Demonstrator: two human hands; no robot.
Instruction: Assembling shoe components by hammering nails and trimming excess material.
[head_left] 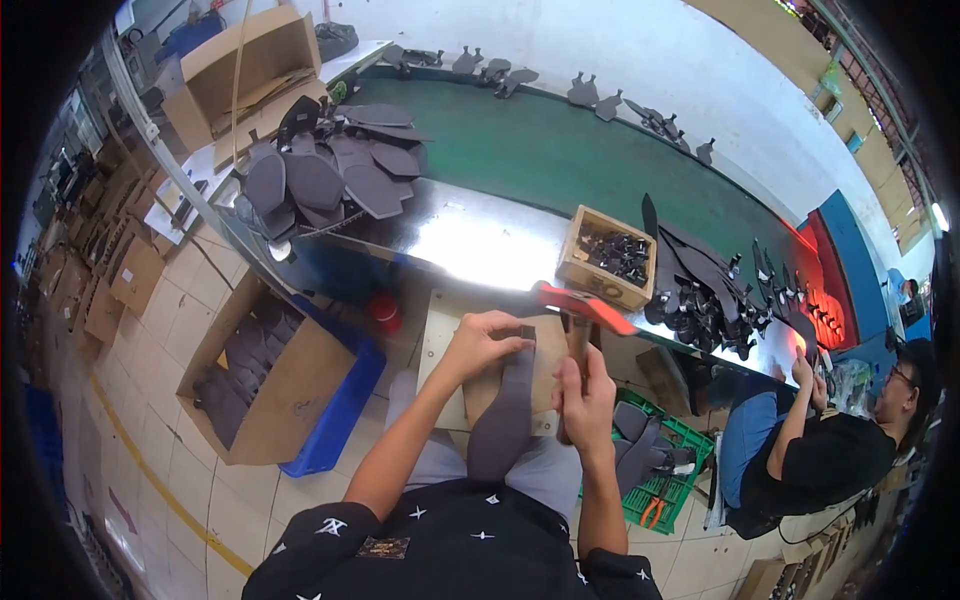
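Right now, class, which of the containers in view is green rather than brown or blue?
The green plastic crate on the floor beside the right hand; the others are brown cardboard boxes, a wooden box and a blue bin.

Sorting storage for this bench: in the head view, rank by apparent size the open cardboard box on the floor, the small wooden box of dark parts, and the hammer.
1. Open cardboard box, largest.
2. Small wooden box.
3. Hammer; close to the wooden box in size, so that order is unsure.

Left hand [487, 343] pins grey piece [505, 410]; right hand [585, 395] grips hammer [580, 312].
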